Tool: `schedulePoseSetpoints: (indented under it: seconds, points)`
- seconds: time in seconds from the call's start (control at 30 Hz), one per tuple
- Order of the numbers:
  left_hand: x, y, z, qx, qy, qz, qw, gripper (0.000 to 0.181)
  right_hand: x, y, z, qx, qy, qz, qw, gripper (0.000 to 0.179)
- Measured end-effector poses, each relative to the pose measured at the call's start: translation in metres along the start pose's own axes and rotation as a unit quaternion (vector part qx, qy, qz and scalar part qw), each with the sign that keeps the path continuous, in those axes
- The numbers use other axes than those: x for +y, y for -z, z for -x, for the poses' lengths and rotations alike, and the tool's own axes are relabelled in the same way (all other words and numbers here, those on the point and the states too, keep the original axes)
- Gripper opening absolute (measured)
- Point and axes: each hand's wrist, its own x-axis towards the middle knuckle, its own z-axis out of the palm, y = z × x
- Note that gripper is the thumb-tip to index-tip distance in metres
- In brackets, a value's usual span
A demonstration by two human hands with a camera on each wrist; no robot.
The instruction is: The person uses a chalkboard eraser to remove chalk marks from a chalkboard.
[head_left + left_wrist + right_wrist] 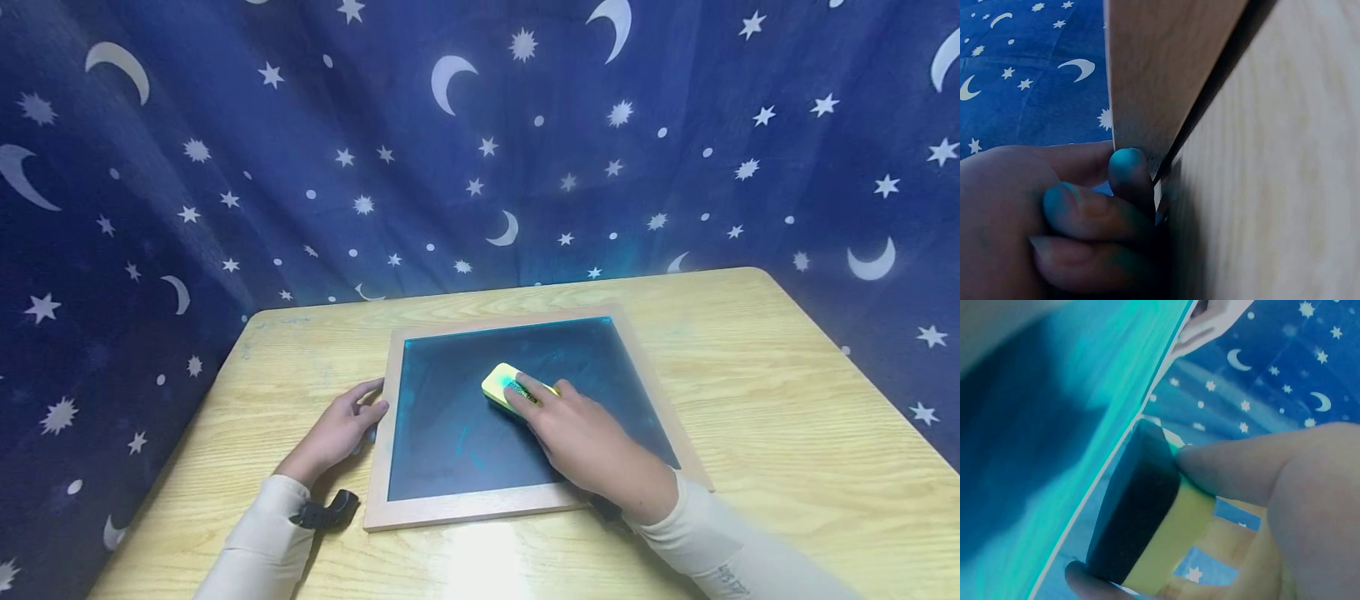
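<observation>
A wood-framed chalkboard lies on the table, with faint teal chalk marks left of its middle. My right hand grips a yellow board eraser over the board's dark surface. In the right wrist view, the eraser's dark felt side faces the board, with thumb and fingers on opposite sides of the yellow body. At the left, my left hand holds the wooden frame by its side edge. The left wrist view shows curled fingers with teal chalk dust on their tips, against the frame's edge.
The light wood table extends around the board. A dark blue curtain with moons and stars hangs behind and beside it. A black strap sits on the left wrist. Bluish smudges mark the table's far left.
</observation>
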Motion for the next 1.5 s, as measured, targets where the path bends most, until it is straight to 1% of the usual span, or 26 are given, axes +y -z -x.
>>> schedulePoseSetpoints:
  seconds: [0.17,0.3,0.4,0.5,0.6,0.7,0.9,1.07,1.27,1.5]
  points:
    - [-0.001,-0.001,-0.002,0.004,-0.006,-0.009,0.9999,0.058,0.021,0.008,0.011,0.028,-0.020,0.019,0.9993,0.048]
    - [-0.001,-0.001,-0.001,0.007,-0.014,-0.022,0.9996,0.059,0.041,0.011,0.022,0.045,-0.029,0.028,0.9982,0.048]
    - [0.000,0.000,-0.001,0.008,-0.014,-0.027,0.9995,0.059,0.054,0.013,0.030,0.058,-0.032,0.028,0.9974,0.050]
    - [0.000,0.001,0.000,0.006,-0.010,-0.023,0.9997,0.059,0.066,0.016,0.037,0.068,-0.037,0.021,0.9968,0.050]
    - [0.000,0.002,0.000,0.005,-0.007,-0.017,0.9998,0.059,0.078,0.019,0.043,0.065,-0.054,0.012,0.9964,0.052]
    - [-0.001,0.002,0.000,0.001,-0.006,-0.007,1.0000,0.058,0.090,0.020,0.048,0.054,-0.080,0.002,0.9953,0.055]
    - [0.000,0.001,0.001,-0.003,-0.009,-0.002,1.0000,0.059,0.112,0.016,0.061,0.051,-0.118,-0.021,0.9915,0.058]
    - [0.001,0.000,0.000,-0.002,-0.008,-0.003,1.0000,0.058,0.127,0.013,0.070,0.053,-0.141,-0.027,0.9882,0.057]
    - [0.001,0.000,-0.001,0.003,-0.002,-0.011,0.9999,0.058,0.143,0.012,0.076,0.049,-0.160,-0.020,0.9857,0.054]
    - [0.002,-0.001,-0.001,0.005,0.000,-0.017,0.9998,0.058,0.156,0.009,0.079,0.024,-0.184,-0.024,0.9824,0.048]
